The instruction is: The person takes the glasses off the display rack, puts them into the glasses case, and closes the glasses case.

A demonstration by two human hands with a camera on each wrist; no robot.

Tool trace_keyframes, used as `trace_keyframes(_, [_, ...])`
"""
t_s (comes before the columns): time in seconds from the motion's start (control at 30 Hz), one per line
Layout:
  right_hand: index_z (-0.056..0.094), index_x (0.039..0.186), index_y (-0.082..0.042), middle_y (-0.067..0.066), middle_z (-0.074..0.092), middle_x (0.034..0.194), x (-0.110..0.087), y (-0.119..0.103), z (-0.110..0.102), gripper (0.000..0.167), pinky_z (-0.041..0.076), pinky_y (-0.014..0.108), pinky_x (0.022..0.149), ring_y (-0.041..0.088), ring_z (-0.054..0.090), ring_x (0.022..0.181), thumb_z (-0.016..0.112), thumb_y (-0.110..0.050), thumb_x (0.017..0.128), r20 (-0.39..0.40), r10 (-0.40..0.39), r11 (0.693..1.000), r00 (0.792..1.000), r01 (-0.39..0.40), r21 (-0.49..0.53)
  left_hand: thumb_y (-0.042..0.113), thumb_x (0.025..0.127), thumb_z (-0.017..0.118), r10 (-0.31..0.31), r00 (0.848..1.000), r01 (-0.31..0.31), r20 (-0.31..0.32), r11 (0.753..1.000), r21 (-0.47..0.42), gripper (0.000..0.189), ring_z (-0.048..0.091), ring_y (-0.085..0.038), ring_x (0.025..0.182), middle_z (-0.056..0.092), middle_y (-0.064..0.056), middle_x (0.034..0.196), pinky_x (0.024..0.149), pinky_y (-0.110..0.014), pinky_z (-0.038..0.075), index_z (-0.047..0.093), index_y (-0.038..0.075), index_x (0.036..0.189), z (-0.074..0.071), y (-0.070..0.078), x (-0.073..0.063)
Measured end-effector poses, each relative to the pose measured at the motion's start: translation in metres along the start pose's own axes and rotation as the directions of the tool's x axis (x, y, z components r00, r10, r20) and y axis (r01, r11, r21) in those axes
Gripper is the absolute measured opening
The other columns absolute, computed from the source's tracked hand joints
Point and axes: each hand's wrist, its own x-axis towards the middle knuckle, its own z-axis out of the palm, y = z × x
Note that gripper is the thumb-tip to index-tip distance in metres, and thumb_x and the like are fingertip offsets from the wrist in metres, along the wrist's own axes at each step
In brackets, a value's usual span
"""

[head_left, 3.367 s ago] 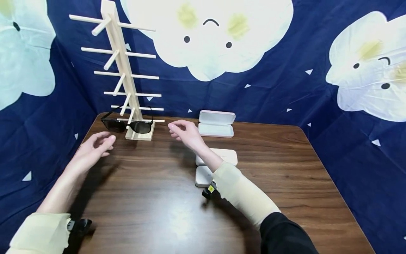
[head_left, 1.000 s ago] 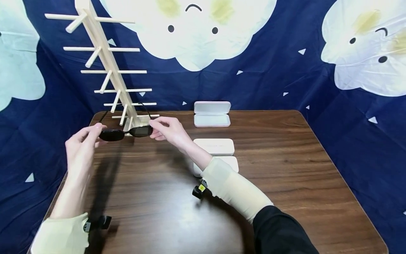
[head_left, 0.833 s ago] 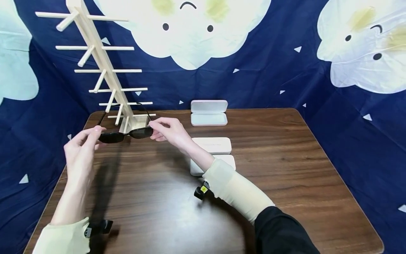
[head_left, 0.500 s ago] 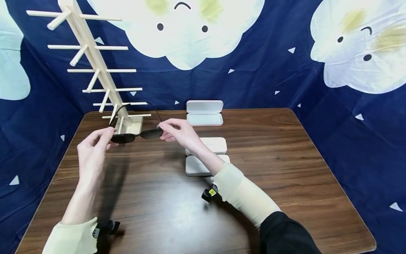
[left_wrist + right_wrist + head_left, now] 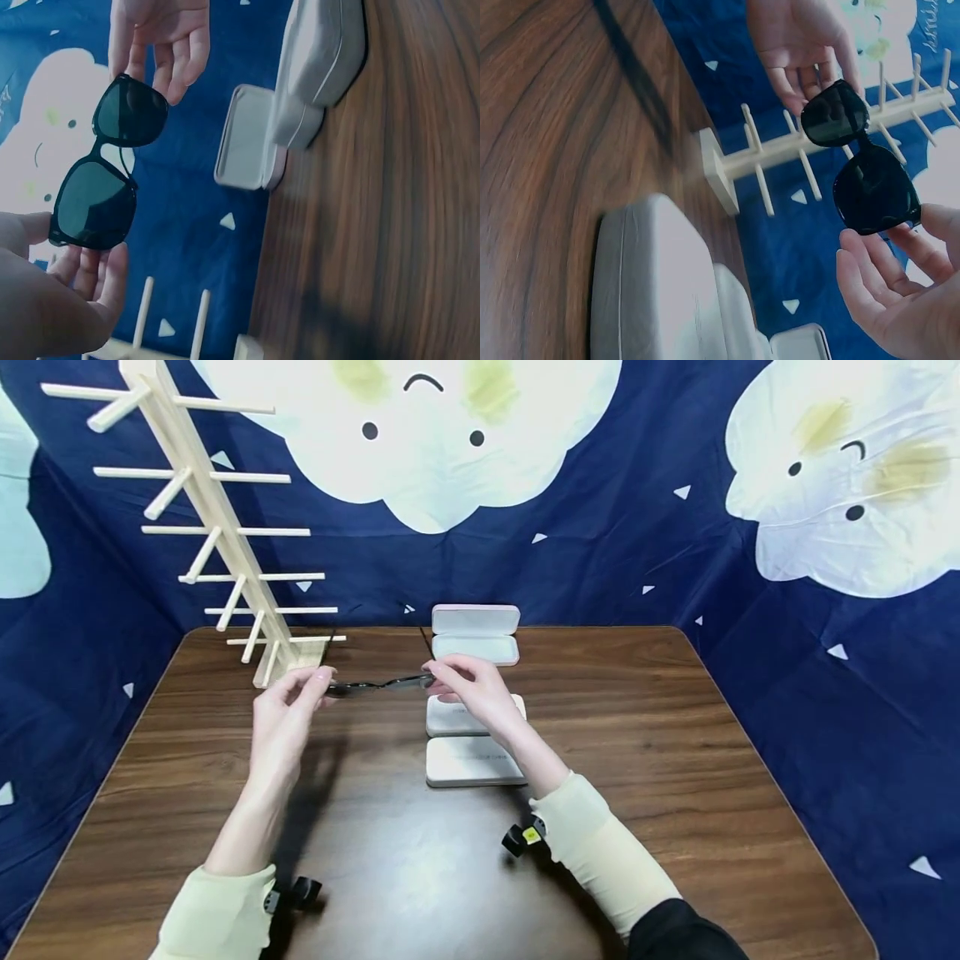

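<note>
A pair of black sunglasses (image 5: 97,202) with dark lenses is held up between both hands, its arms unfolded and pointing away from the person. My left hand (image 5: 285,714) pinches the left end of the frame between thumb and fingers. At the other end, my right hand (image 5: 480,693) pinches the frame near its hinge. In the right wrist view the sunglasses (image 5: 874,187) show both lenses from the front, with fingers under the lower edge. Behind the hands to the left stands a wooden peg rack (image 5: 225,539) with bare pegs.
An open white glasses case (image 5: 476,648) lies at the table's back edge. Nearer, two closed white cases, a far one (image 5: 453,718) and a near one (image 5: 474,762), lie one before the other, partly under the right arm. Blue cloth (image 5: 585,560) hangs around the wooden table (image 5: 660,793).
Both hands reached the sunglasses at the rack, took hold of their two ends and lifted them off. They have since carried them right and tilted them, so the lenses look thin from above.
</note>
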Motion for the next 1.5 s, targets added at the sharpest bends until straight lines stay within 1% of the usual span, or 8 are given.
trace_keyframes(0.23, [0.069,0.127,0.0,0.021,0.071,0.126,-0.017,0.011,-0.024,0.036,0.061,0.039,0.094,0.025,0.075,0.104,0.061,-0.028,0.105,-0.078,0.022,1.0,0.997,-0.02,0.024,0.022,0.103,0.063,0.058,0.995,-0.059,0.078,0.998,0.005,0.035,0.07,-0.001,0.081,0.07,0.018,0.099,0.084,-0.015,0.057,0.064,-0.002,0.129,0.028,-0.007,-0.005])
trace_keyframes(0.37, [0.068,0.127,0.002,0.021,0.071,0.126,-0.026,0.016,-0.036,0.036,0.06,0.041,0.096,0.031,0.074,0.108,0.061,-0.026,0.105,-0.123,0.014,0.999,0.992,-0.008,0.053,0.022,0.104,0.062,0.091,0.988,-0.095,0.123,0.995,0.03,0.04,0.07,-0.002,0.086,0.068,0.012,0.1,0.086,-0.015,0.056,0.06,0.005,0.14,0.041,-0.01,-0.008])
trace_keyframes(0.6, [0.068,0.125,0.005,0.027,0.07,0.125,-0.039,0.023,-0.055,0.033,0.06,0.048,0.097,0.036,0.074,0.109,0.061,-0.02,0.104,-0.197,-0.02,0.996,0.98,0.037,0.081,0.028,0.104,0.061,0.118,0.966,-0.136,0.229,0.989,0.062,0.049,0.069,0.0,0.095,0.062,-0.004,0.115,0.091,-0.014,0.054,0.05,0.023,0.152,0.062,-0.011,-0.014])
trace_keyframes(0.73, [0.068,0.125,0.005,0.024,0.071,0.126,-0.045,0.026,-0.063,0.032,0.058,0.053,0.098,0.029,0.075,0.106,0.061,-0.018,0.104,-0.223,-0.042,0.996,0.974,0.059,0.073,0.027,0.105,0.06,0.119,0.955,-0.135,0.272,0.99,0.042,0.052,0.067,-0.004,0.107,0.062,-0.011,0.123,0.096,-0.012,0.052,0.047,0.026,0.155,0.07,-0.014,-0.017])
trace_keyframes(0.83, [0.069,0.125,0.004,0.024,0.069,0.128,-0.048,0.026,-0.069,0.031,0.059,0.048,0.097,0.02,0.076,0.103,0.061,-0.019,0.104,-0.235,-0.046,0.996,0.971,0.064,0.067,0.024,0.106,0.059,0.127,0.946,-0.138,0.297,0.99,0.015,0.053,0.065,-0.006,0.114,0.061,-0.015,0.128,0.1,-0.012,0.05,0.044,0.024,0.156,0.076,-0.016,-0.018])
trace_keyframes(1.03, [0.067,0.126,0.006,0.027,0.068,0.128,-0.052,0.027,-0.078,0.034,0.061,0.04,0.094,0.016,0.076,0.101,0.059,-0.019,0.105,-0.247,-0.056,0.994,0.967,0.077,0.075,0.021,0.106,0.058,0.154,0.944,-0.156,0.292,0.988,-0.018,0.05,0.062,-0.003,0.115,0.063,-0.014,0.127,0.102,-0.012,0.048,0.047,0.024,0.155,0.086,-0.018,-0.022])
trace_keyframes(1.37, [0.069,0.123,0.006,0.025,0.07,0.126,-0.053,0.027,-0.085,0.031,0.055,0.058,0.1,0.012,0.076,0.098,0.06,-0.018,0.105,-0.251,-0.093,0.991,0.963,0.113,0.069,0.019,0.104,0.062,0.165,0.953,-0.151,0.253,0.986,-0.074,0.047,0.065,-0.008,0.113,0.065,-0.004,0.12,0.102,-0.015,0.049,0.054,0.026,0.15,0.093,-0.02,-0.026])
trace_keyframes(1.5, [0.069,0.123,0.005,0.024,0.071,0.124,-0.054,0.028,-0.085,0.03,0.059,0.051,0.096,0.015,0.076,0.098,0.061,-0.017,0.104,-0.248,-0.092,0.99,0.964,0.115,0.08,0.02,0.104,0.062,0.168,0.954,-0.151,0.247,0.985,-0.083,0.045,0.066,-0.012,0.114,0.065,0.001,0.119,0.104,-0.017,0.05,0.056,0.027,0.149,0.094,-0.021,-0.026])
